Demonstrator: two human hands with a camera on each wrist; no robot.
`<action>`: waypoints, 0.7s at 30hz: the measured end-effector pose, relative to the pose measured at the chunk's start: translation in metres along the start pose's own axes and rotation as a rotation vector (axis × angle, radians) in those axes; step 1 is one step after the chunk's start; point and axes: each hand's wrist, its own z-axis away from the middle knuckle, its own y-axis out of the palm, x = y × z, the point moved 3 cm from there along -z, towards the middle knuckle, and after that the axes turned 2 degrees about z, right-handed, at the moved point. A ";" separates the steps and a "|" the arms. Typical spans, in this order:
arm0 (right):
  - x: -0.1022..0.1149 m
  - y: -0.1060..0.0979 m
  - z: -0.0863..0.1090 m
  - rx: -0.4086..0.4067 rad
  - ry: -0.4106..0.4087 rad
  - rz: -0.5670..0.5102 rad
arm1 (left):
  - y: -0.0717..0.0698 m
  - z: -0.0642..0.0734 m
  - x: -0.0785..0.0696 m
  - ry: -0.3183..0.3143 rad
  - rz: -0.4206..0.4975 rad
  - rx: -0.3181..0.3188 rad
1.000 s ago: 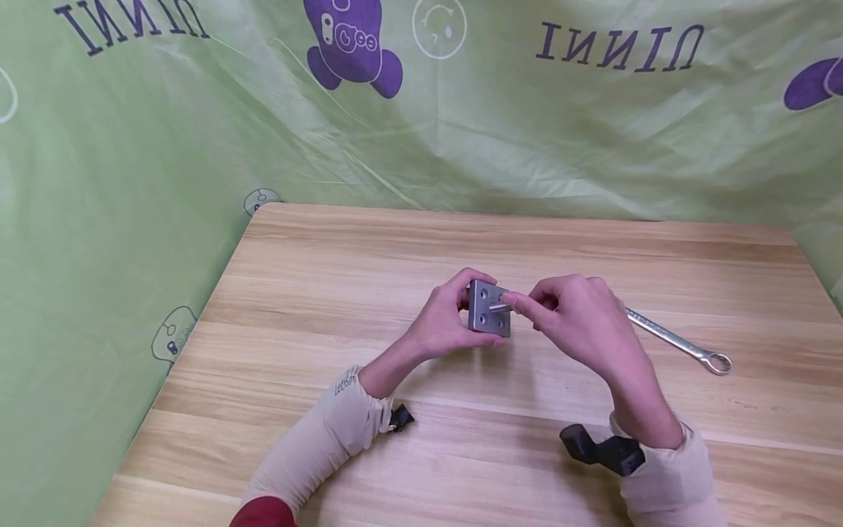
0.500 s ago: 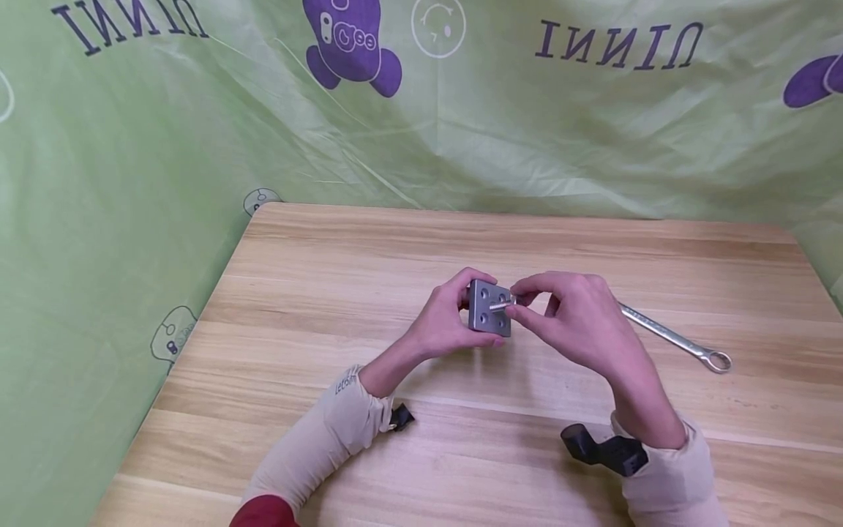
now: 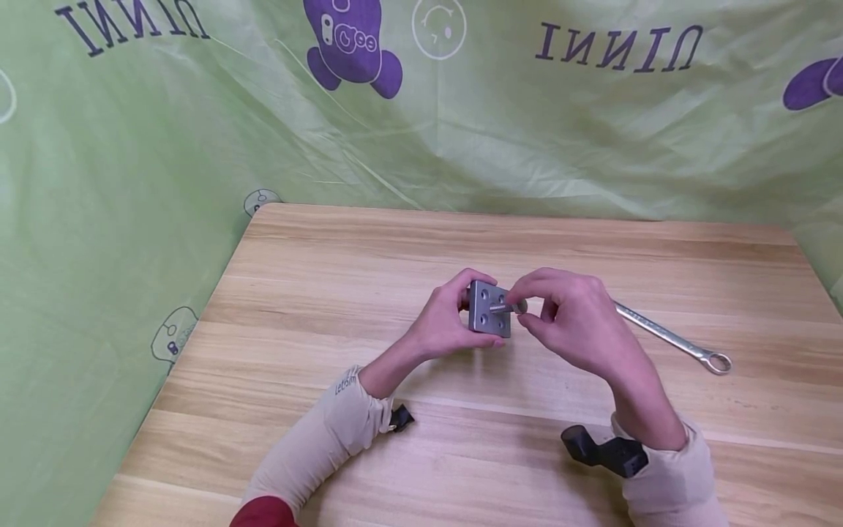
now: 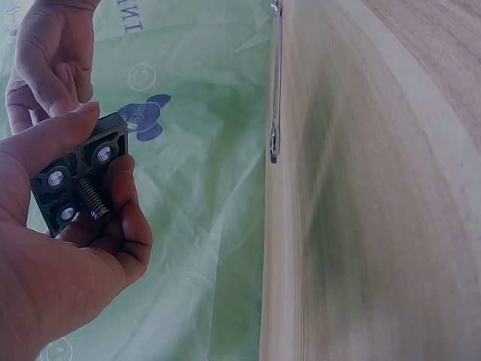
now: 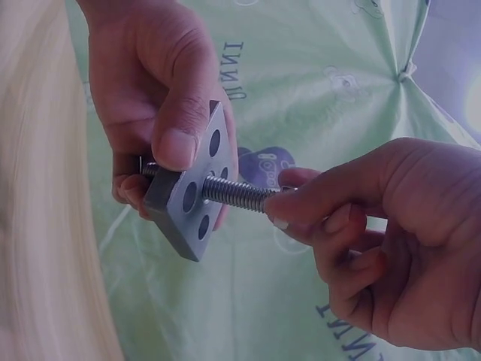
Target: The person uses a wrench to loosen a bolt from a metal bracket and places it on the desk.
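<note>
Behind everything hangs the green sheet, and in front of it spreads the wooden table. Lying on that table, partly hidden by the right arm, there's the wrench. Now the hands: the left hand grips the edges of the metal plate, held up on its side with the face turned toward the right hand. And between them, the bolt! Its long axis runs sideways, straight through the plate's middle, threads showing on both sides. The right hand is nearer the bolt's outer end, thumb and finger pinching it there; the left steadies the plate.
</note>
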 end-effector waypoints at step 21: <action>-0.007 0.000 -0.002 0.152 0.345 0.069 | -0.001 0.001 -0.001 0.014 -0.014 -0.014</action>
